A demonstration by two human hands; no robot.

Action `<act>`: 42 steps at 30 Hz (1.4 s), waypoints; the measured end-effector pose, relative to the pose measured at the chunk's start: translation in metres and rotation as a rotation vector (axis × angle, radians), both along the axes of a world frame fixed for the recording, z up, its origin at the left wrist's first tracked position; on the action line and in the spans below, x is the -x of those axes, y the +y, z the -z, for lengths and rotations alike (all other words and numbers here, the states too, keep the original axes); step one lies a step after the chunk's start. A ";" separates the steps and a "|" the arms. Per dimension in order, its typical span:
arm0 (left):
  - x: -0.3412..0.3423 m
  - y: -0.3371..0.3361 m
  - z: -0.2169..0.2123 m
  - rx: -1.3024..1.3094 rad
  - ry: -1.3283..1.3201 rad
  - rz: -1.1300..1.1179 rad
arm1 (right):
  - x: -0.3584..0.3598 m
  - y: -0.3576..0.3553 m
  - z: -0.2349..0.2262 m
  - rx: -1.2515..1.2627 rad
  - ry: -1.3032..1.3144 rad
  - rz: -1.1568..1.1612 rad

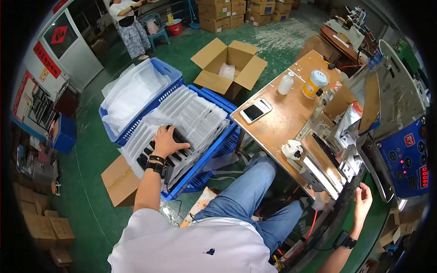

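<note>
My left hand reaches over a blue crate lined with white foam sheets. Its thumb and fingers span a dark, narrow black part, gripping it just above the foam. Several similar black parts lie in a row beneath that hand and wrist, partly hidden by them. Over at the right, my right hand is raised beside the bench machine's metal fixture. Its fingers are loosely bent and apart, and nothing shows in them.
A second blue crate holds more white sheets. Beyond it stands an open cardboard box. On the wooden bench are a phone, a white bottle and a yellow-and-white can. A blue control panel stands right. Another person is far back.
</note>
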State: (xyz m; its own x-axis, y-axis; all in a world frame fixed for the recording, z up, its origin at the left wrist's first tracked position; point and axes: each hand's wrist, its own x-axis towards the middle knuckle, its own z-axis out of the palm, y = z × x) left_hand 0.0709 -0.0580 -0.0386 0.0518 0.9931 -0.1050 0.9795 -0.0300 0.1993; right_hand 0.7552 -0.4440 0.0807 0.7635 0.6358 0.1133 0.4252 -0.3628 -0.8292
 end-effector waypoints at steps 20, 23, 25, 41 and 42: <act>-0.104 0.000 -0.040 -0.019 -2.038 -0.435 | 0.103 0.084 -0.062 0.092 -0.189 -0.281; -0.124 -0.014 -0.049 0.161 -2.048 -0.263 | 0.105 0.087 -0.071 0.163 -0.360 -0.356; -0.137 -0.018 -0.041 0.181 -2.007 -0.237 | 0.116 0.083 -0.076 0.101 -0.446 -0.364; -0.175 -0.058 -0.082 0.680 -1.839 0.181 | 0.014 -0.232 0.030 0.234 -0.085 0.448; -0.181 -0.061 -0.089 0.750 -1.820 0.226 | 0.009 -0.241 0.041 0.240 -0.086 0.450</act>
